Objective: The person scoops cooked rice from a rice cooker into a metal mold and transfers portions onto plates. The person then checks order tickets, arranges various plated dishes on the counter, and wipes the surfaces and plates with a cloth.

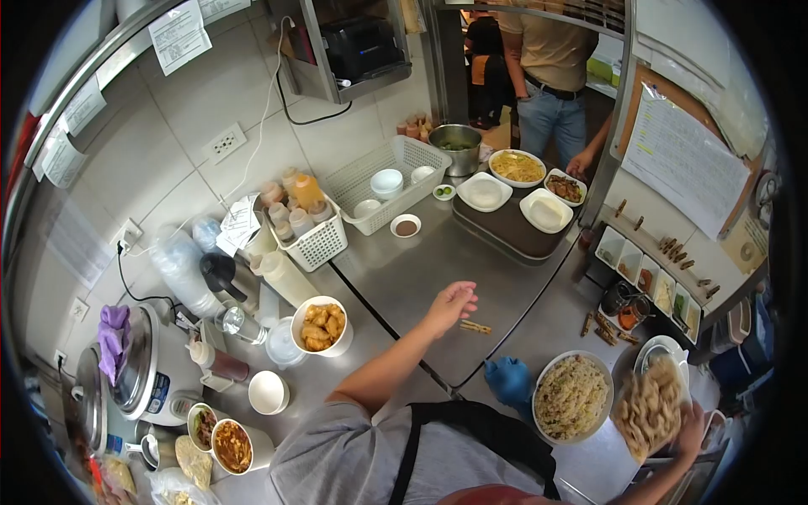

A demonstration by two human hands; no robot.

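Observation:
My left hand [450, 310] hovers above the steel counter, fingers loosely bent and apart, nothing visible in them. Just beside it lies a wooden clothespin [476, 326]. At the far right, my right hand [692, 427] is curled at the edge of a tan mass of wavy strips [646, 412], smeared by motion; its exact hold is hidden. Between the hands stands a bowl of fried rice [572, 396]. Against that bowl is a blue glove [508, 383]; whether anyone wears it I cannot tell. A white bowl of fried pieces [321, 328] stands left of my left forearm.
Sauce bottles fill a white basket [313, 238]. Filled dishes and a metal pot [455, 150] stand at the back, near a person in jeans [551, 118]. Condiment trays [648, 273] line the right wall. Rice cookers [139, 362], cups and a red stew [233, 446] are at left.

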